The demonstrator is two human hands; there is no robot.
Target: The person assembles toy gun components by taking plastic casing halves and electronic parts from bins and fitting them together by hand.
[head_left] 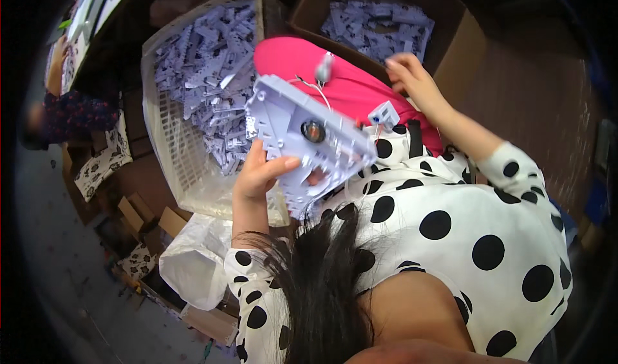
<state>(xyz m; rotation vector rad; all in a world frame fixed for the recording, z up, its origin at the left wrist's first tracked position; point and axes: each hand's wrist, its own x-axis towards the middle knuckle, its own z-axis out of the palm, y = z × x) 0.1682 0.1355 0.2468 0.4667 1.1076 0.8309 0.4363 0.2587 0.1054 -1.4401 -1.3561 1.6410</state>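
Left: slatted basket (168, 138), full of pale plastic pieces (215, 74). Left hand (257, 172) clamps the near-left edge of a pale housing (286, 116) over the pink-clad lap (290, 55), thumb on top, fingers mostly hidden. Probably light, stiff, brittle at the teeth; rim looks safest to hold. Small white block (384, 114) beyond, its wiring unclear. Right hand (412, 80) half-curled, seemingly empty, blurred, near cardboard box (460, 48)
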